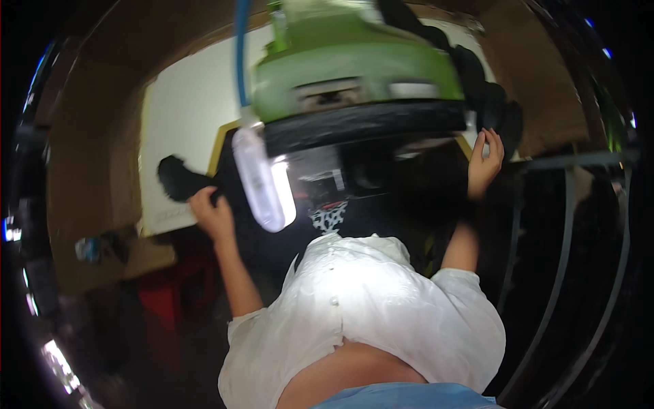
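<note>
The person sits close against a green sewing machine, its dark underside and a glowing white lamp hanging right over the work. Their left hand is closed on the black fabric, fingers curled into the cloth where it spreads out to the left over the pale worktop. The right hand is raised at the machine's right end, fingers loosely apart and bent, its tips at or just beside another dark bunch of fabric — whether it actually grips that cloth I cannot tell.

There is open pale worktop to the left and behind the left hand, up to a brown edge that curves around the far side. On the right the room is tighter: dark curved bars stand just beside the right forearm.

Much is hard to read. The space under the machine is nearly black, so the needle area and the middle of the fabric are lost — only a small spotted patch shows there. The white shirt covers the lap, and the lower left corner is blurred shadow with something red.
</note>
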The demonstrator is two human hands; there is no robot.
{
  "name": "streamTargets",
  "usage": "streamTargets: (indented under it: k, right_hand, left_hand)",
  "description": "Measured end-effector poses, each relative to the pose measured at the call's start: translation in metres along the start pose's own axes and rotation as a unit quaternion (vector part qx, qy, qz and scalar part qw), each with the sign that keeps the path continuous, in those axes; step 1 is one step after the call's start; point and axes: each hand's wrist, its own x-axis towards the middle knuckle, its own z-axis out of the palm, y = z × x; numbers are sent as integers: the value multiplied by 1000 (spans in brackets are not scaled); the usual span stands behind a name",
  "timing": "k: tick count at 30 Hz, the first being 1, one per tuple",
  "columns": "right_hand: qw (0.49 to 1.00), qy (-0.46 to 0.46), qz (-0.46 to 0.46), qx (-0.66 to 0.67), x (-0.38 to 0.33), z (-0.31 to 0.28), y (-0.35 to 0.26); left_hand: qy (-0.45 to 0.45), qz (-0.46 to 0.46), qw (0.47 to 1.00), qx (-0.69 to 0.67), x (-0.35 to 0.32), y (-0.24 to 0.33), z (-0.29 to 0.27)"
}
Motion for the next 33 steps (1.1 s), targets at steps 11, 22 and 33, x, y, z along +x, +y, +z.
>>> streamTargets:
  k: [11,22,33]
  right_hand:
    - [561,-707,142,407,-111,3,-173]
    - [517,-655,229,501,-136,-10,-167]
    - [570,-714,49,402,-75,-23,-143]
  left_hand:
    - [-119,-172,715,-667,-24,197,-29]
    - [-267,-26,825,-498,-11,221,-8]
    - [-343,-169,750,-540,1,198,-6]
